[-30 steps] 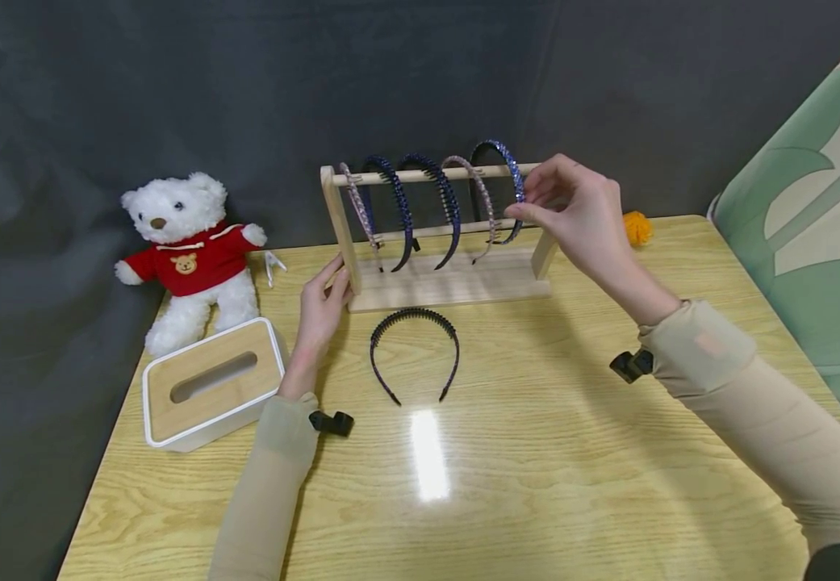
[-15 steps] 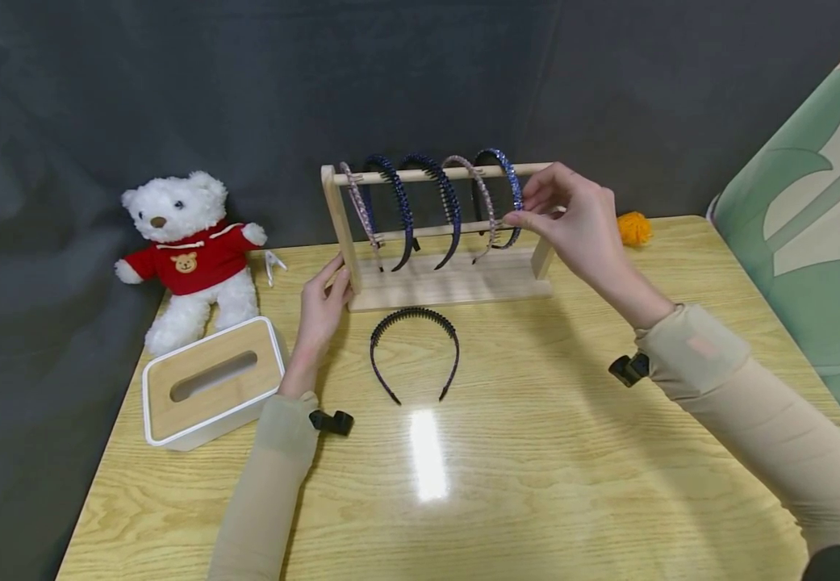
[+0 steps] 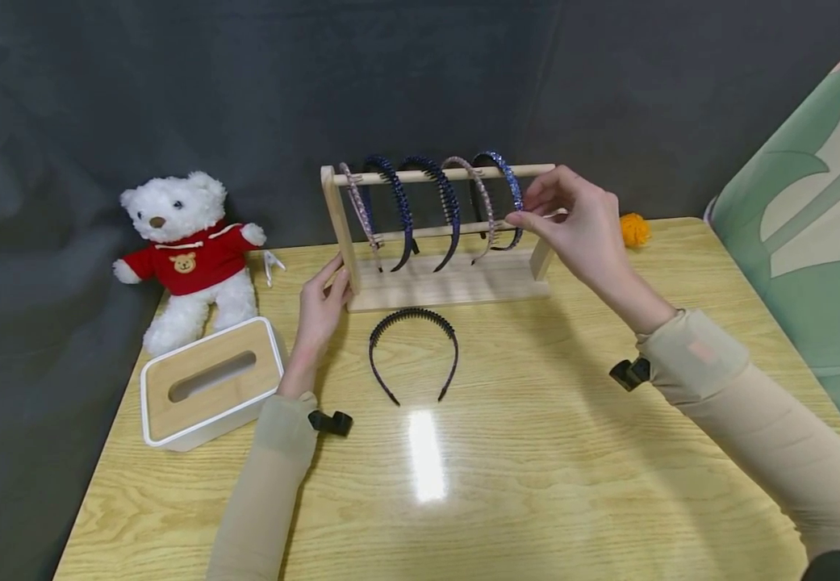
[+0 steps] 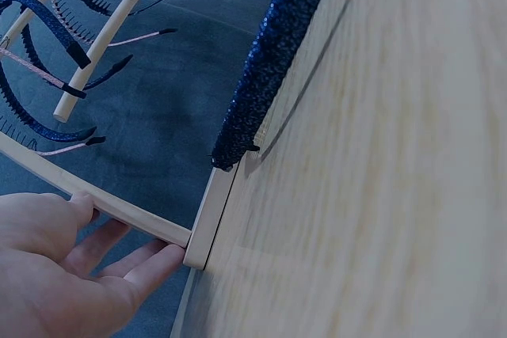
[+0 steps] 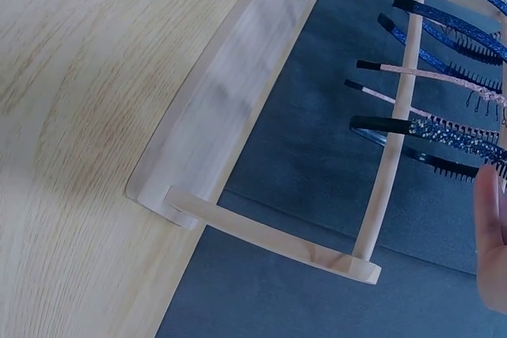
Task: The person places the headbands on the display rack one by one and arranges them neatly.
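Observation:
A wooden headband rack (image 3: 456, 282) stands at the back of the table, with several headbands over its upper rod. My right hand (image 3: 581, 216) pinches the front of a glittery blue headband (image 3: 514, 187), the rightmost one. In the right wrist view, the thumb meets this glittery headband (image 5: 455, 138) near the rod. A pink headband (image 3: 482, 186) hangs just left of it, and two dark blue ones and another pink one hang farther left. My left hand (image 3: 321, 307) touches the rack's left post, fingers extended along it in the left wrist view. A dark toothed headband (image 3: 414, 313) lies before the rack.
A white teddy bear (image 3: 194, 266) in a red top sits at the back left. Before it stands a tissue box (image 3: 209, 387) with a wooden lid. A small white clip (image 3: 271, 266) lies beside the bear. An orange fluffy ball (image 3: 635, 231) is behind my right hand.
The glittery blue headband has come down a little onto the upper rod, and my right hand has lowered slightly with it. My left hand stays at the post.

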`<state>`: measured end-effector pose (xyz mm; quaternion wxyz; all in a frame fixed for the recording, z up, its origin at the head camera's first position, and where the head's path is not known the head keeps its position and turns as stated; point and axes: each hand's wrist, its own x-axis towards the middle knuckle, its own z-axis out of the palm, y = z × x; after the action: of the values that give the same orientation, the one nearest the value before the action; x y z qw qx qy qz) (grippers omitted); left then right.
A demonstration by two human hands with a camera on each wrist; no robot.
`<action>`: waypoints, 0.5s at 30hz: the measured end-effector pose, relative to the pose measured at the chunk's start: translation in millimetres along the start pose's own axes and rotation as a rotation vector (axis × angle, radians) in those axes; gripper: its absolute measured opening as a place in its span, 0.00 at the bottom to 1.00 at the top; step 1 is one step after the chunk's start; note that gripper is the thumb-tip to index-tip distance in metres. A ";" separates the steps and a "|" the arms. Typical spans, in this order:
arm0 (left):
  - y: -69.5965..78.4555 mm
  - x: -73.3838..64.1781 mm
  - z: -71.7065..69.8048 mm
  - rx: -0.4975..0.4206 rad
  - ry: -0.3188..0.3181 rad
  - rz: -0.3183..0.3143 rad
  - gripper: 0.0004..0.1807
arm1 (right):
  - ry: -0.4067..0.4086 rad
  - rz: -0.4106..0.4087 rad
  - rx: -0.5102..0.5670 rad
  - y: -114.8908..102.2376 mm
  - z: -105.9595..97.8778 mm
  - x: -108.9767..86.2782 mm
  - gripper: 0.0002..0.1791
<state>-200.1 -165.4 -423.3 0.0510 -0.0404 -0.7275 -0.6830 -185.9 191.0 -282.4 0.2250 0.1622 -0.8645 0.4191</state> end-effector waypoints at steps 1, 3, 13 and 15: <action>0.0 0.0 -0.1 -0.002 0.002 -0.002 0.25 | 0.001 -0.003 -0.001 -0.3 -0.6 -0.5 0.16; 0.3 0.0 -0.2 -0.006 0.001 -0.009 0.25 | 0.008 -0.015 -0.009 -1.5 -2.0 -1.4 0.16; 0.3 0.9 0.2 -0.006 0.000 -0.019 0.25 | 0.071 -0.059 -0.026 -13.1 -10.2 -2.4 0.15; 0.0 1.1 0.1 -0.006 -0.001 -0.020 0.25 | 0.079 -0.067 -0.030 -15.0 -11.0 -2.6 0.15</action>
<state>-201.2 -165.3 -423.1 0.0438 -0.0338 -0.7260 -0.6855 -173.9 191.0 -267.9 0.2754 0.1711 -0.8551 0.4046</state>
